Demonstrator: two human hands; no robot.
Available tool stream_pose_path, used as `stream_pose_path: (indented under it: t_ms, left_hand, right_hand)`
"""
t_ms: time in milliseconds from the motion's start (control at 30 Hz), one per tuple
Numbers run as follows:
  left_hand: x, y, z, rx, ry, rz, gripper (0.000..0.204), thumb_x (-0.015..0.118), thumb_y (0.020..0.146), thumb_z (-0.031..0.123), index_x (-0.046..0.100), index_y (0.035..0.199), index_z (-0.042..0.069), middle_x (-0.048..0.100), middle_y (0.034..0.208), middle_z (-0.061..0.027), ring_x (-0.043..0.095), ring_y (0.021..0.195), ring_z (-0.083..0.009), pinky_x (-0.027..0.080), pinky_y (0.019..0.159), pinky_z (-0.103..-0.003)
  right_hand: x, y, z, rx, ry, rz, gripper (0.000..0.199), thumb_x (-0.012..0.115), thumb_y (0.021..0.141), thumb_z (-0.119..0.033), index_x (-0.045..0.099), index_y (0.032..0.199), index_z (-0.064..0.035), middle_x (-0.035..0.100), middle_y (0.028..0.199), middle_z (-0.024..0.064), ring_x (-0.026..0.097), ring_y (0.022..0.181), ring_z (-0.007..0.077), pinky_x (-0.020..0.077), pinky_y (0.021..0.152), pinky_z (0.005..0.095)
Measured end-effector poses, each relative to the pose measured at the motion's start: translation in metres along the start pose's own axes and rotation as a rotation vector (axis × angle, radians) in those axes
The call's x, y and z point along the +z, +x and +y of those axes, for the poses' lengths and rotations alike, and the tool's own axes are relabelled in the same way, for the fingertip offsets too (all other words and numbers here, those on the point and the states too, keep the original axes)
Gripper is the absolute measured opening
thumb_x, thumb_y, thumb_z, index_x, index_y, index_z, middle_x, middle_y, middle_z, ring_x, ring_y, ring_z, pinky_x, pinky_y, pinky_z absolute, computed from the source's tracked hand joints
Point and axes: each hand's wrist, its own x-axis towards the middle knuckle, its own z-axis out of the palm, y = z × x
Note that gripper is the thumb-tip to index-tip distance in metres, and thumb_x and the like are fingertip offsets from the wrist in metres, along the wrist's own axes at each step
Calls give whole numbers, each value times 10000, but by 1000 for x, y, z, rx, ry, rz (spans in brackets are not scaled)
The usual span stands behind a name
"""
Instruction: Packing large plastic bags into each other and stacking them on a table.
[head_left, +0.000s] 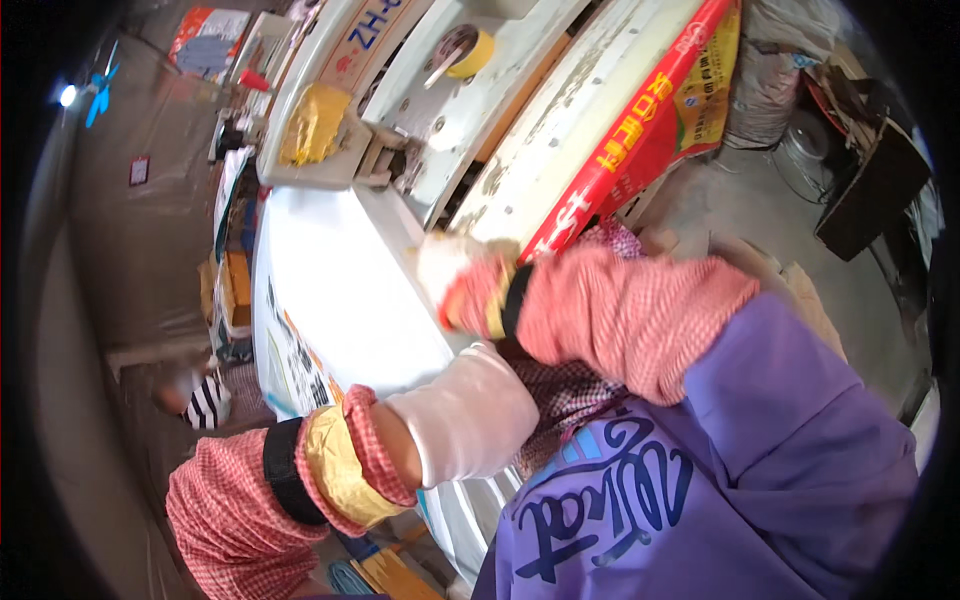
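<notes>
A broad white sheet [345, 280], printed along its left edge like a woven sack, lies in front of me below a pale machine that looks like a sewing machine [350, 60]. My left hand [475, 410], in a white glove, rests at the sheet's near right side, close to my body; its fingers are bent out of sight. Farther up, at the sheet's right edge beside the machine bed, is my right hand [455, 265], also gloved and smeared by motion. Whether either hand holds something is hidden. Checked red sleeve covers with black bands wrap both forearms.
A yellow tape roll [470, 52] sits on the machine. A red and yellow printed sack [640, 140] hangs along the pale board on the right. Farther right are a grey bag [765, 100] and a dark board [870, 190]. A person in stripes [205, 400] is at the left.
</notes>
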Motion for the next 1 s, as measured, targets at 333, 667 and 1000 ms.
stream_pose_path:
  t_ms: [333, 667, 1000]
  left_hand:
    - [-7, -46, -40, 49, 146, 178, 215, 618, 639, 274, 609, 532, 88, 512, 501, -66, 488, 510, -264, 408, 659, -357]
    - [-10, -94, -15, -210, 224, -360, 115, 616, 634, 242, 657, 627, 134, 591, 622, -26, 586, 674, -208, 436, 658, -346]
    - [-54, -10, -18, -165, 82, -61, 82, 601, 659, 181, 658, 668, 123, 590, 617, -18, 597, 639, -204, 453, 597, -305]
  right_hand:
    - [16, 19, 22, 400, 166, 16, 276, 483, 826, -217, 629, 988, -48, 646, 865, 119, 629, 714, 239, 507, 608, 337]
    - [11, 65, 42, 344, 409, -322, 211, 616, 747, -168, 673, 923, -67, 660, 899, 90, 634, 818, 212, 525, 664, 324]
    - [2, 79, 26, 415, 450, -234, 216, 583, 766, -163, 659, 940, -59, 657, 881, 95, 634, 791, 224, 518, 645, 334]
